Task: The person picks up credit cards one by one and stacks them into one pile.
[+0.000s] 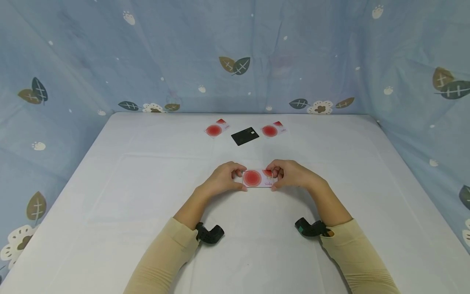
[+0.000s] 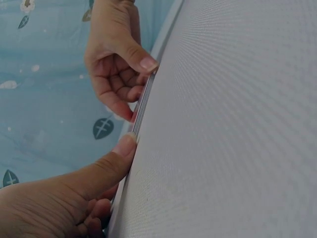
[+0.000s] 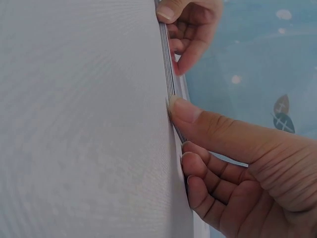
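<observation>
A small stack of cards [image 1: 257,179], white with red circles on its top face, lies on the table in the head view. My left hand [image 1: 224,179] pinches its left end between thumb and fingers. At the right end, my right hand [image 1: 293,174] grips it the same way, thumb on the near edge. Several thin layers show along the stack's edge [image 2: 142,104] in the left wrist view. The right wrist view has the thumb [image 3: 185,111] pressed against that layered edge [image 3: 167,59], fingers curled behind.
Beyond the hands lie a black chip card [image 1: 244,136] and two white cards with red circles, one on the left [image 1: 214,130] and one on the right [image 1: 270,130]. A white cloth covers the table [image 1: 147,183]; a blue patterned curtain [image 1: 176,49] hangs behind it.
</observation>
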The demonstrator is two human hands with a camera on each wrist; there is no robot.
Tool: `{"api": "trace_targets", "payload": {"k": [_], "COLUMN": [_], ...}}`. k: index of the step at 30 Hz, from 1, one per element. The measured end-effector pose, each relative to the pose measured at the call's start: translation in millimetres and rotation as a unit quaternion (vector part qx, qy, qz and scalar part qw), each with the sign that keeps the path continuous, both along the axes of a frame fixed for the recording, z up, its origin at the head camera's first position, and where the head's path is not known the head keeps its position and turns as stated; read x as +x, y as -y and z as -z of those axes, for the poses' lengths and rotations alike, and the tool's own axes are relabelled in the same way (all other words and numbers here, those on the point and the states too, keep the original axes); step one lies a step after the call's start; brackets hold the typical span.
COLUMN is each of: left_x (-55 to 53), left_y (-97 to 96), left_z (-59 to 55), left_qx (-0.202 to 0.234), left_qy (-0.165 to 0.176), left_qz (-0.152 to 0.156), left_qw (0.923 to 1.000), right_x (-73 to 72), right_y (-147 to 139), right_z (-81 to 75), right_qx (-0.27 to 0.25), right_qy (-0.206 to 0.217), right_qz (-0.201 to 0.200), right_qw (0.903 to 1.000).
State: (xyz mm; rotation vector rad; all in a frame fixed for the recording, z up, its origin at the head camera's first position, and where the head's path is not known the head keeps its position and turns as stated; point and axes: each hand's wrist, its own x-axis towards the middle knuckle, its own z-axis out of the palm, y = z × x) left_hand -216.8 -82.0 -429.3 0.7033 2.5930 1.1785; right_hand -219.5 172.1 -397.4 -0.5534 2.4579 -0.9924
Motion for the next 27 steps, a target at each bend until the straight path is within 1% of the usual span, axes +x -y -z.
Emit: {"api": "trace_targets", "payload": {"k": [5, 11, 22, 24, 27], "left_x": [1.2, 0.0, -2.2, -2.0, -1.2], "left_y": [-0.1, 0.1, 0.7, 1.8, 4.3], "left_z": [-0.5, 0.7, 0.3, 0.5, 1.2], "left_qx": [-0.001, -0.003, 0.001, 0.006, 0.026], "left_qy": [0.006, 0.009, 0.016, 0.019, 0.033], "left_qz": [-0.002, -0.002, -0.001, 0.002, 0.001], "left_qw": [1.0000, 0.9999, 0.9999, 0.9998, 0.9991], "right_x": [-0.5, -0.7, -1.1, -1.7, -3.2], "right_y": [-0.5, -0.4, -0.4, -2.1, -5.8], "right_z": [1.1, 2.3, -1.4, -1.2, 1.0], "right_qx": [0.000, 0.004, 0.011, 0.006, -0.011], "right_qy": [-0.002, -0.009, -0.010, -0.010, -0.008], "right_qz": [-0.002, -0.003, -0.003, -0.005, -0.010], "right_qw": [1.0000, 1.0000, 0.9999, 0.9999, 0.9999]}}
